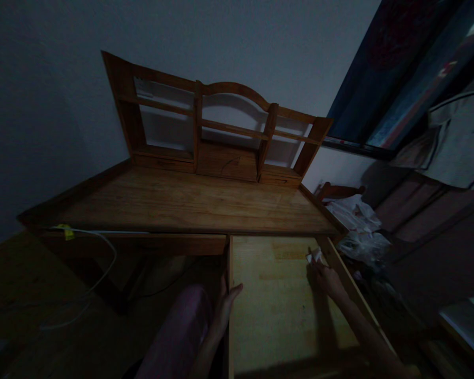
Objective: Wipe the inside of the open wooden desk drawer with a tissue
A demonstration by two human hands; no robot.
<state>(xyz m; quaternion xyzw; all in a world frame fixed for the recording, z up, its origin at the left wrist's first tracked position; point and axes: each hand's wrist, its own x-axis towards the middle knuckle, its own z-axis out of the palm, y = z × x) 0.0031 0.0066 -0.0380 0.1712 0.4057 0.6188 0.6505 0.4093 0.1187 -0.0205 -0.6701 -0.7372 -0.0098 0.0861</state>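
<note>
With my left hand spread at the left edge of the drawer as a brace, I'd press the white wad, pinched in my right hand near the far-right corner, flat.

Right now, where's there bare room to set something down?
The desktop shows bare wood between shelf unit and front edge. In the drawer, bare wood lies between the left hand, at its left edge, and the right hand, holding a white wad. Right of the desktop, it's crowded: plastic bags.

Dim light with soft shadows
</note>
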